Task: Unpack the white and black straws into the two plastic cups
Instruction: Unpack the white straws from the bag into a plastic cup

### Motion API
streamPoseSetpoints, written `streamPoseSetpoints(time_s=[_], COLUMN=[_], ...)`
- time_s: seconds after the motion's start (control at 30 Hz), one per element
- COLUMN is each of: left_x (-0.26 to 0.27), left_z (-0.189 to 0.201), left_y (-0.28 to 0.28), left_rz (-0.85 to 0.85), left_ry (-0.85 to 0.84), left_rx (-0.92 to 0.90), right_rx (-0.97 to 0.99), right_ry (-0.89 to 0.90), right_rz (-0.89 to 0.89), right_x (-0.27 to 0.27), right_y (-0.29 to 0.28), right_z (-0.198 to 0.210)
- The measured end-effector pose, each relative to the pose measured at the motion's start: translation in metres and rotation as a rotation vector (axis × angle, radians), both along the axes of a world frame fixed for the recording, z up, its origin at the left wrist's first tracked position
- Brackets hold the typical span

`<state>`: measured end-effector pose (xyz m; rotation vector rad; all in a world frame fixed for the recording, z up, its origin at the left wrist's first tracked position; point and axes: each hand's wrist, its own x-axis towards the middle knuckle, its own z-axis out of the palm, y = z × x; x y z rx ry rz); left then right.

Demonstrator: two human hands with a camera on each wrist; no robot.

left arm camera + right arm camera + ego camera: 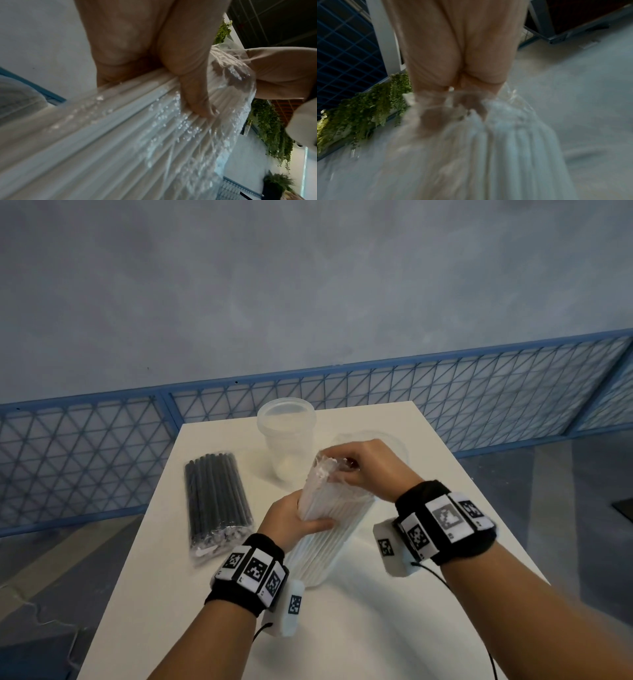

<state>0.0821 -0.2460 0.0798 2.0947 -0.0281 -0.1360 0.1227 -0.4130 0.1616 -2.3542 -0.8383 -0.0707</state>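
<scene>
A pack of white straws point(329, 518) in clear film stands tilted on the white table point(359, 628). My left hand point(294, 518) grips its middle, thumb across the front; the same pack of white straws point(137, 135) fills the left wrist view. My right hand point(359, 463) pinches the crumpled film at the top end of the pack point(471, 121). A pack of black straws point(215, 501) lies flat at the left. One clear plastic cup point(287, 440) stands upright at the back. A second clear cup point(394, 440) shows partly behind my right hand.
The table's left edge runs close beside the black straws. A blue mesh fence point(479, 405) stands behind the table, with grey floor around it. Green hanging plants point(359, 108) show in the wrist views.
</scene>
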Motion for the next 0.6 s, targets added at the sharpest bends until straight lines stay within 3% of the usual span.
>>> streamPoseSetpoints(time_s=[0.13,0.23,0.3,0.47,0.6], left_x=[0.000,0.001,0.000,-0.001,0.000], left_z=[-0.009,-0.014,-0.016,-0.011,-0.003], left_y=[-0.003,-0.002,-0.001,-0.003,-0.003], left_rz=[0.079,0.100,0.102,0.049,0.063], left_ry=[-0.025,-0.047,-0.060,-0.078,-0.048], left_rx=[-0.009,0.003,0.011,-0.002,-0.203], right_rx=[0.122,0.318,0.332,0.169,0.186], right_ry=[0.062,0.098,0.098,0.175,0.136], right_rz=[-0.101,-0.304,-0.386,-0.277,-0.249], right_x=[-0.013,-0.023,-0.024,-0.016,-0.016], right_y=[0.008,0.015,0.018,0.026,0.035], right_z=[-0.025,-0.040,-0.049,-0.041,-0.043])
